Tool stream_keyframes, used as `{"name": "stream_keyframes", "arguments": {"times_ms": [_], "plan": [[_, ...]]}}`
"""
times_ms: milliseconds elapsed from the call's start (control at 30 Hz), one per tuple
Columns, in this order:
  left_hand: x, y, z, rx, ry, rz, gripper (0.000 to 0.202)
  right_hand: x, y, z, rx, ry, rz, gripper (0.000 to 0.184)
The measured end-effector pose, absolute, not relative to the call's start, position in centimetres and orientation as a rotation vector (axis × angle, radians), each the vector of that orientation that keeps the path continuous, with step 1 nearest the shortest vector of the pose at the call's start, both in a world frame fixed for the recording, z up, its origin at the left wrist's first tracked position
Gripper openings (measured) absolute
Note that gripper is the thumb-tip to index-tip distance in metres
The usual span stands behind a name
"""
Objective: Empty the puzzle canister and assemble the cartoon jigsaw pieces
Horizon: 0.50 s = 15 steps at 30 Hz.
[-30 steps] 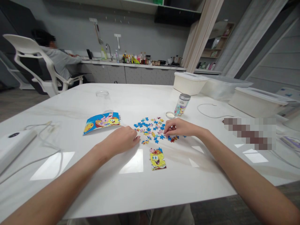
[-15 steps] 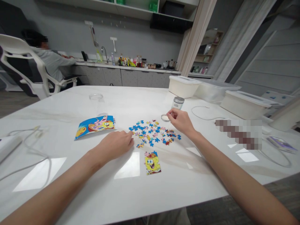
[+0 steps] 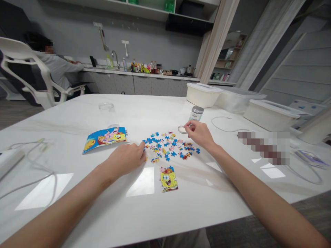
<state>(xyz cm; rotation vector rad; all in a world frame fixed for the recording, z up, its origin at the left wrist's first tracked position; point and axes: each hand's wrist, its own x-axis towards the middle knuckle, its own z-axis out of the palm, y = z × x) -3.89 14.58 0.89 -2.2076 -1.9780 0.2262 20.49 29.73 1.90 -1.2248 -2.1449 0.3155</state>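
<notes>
Several loose jigsaw pieces (image 3: 169, 146), mostly blue, lie scattered mid-table. My left hand (image 3: 126, 158) rests at the pile's left edge, fingers curled, fingertips touching a blue piece. My right hand (image 3: 200, 134) hovers at the pile's far right corner, fingers pinched together next to a small round lid (image 3: 182, 129); what it pinches is hidden. A joined-up patch of puzzle with a yellow cartoon face (image 3: 168, 179) lies nearer me. A small tin (image 3: 196, 113) stands behind the lid. A printed cartoon picture (image 3: 105, 136) lies to the left.
Three white lidded bins (image 3: 203, 94) line the far right of the white table (image 3: 144, 210), with a white cable (image 3: 222, 124) beside them. A clear dish (image 3: 106, 106) sits far left. Cables and a white device (image 3: 7, 160) lie at the left edge. A person sits at the back counter.
My right hand left the loose pieces and rose toward the lid and tin, then settled beside the lid. My left hand stayed at the pile's left edge. The head camera tilted slightly.
</notes>
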Motion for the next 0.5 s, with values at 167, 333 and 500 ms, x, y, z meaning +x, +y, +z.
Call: {"name": "stream_keyframes", "arguments": {"times_ms": [167,333,500], "plan": [[-3.8,14.6,1.2,-2.209,-1.988,0.237,0.032,20.5,30.0,1.5,-1.253,-2.235,0.311,0.018],[-3.8,14.5,1.2,-2.209,-1.972,0.242,0.033,20.5,30.7,0.2,-1.113,-2.44,0.212,0.016],[-3.9,14.5,1.1,-2.224,-1.969,0.214,0.034,20.2,30.9,-1.4,-0.846,-2.532,0.266,0.024]]}}
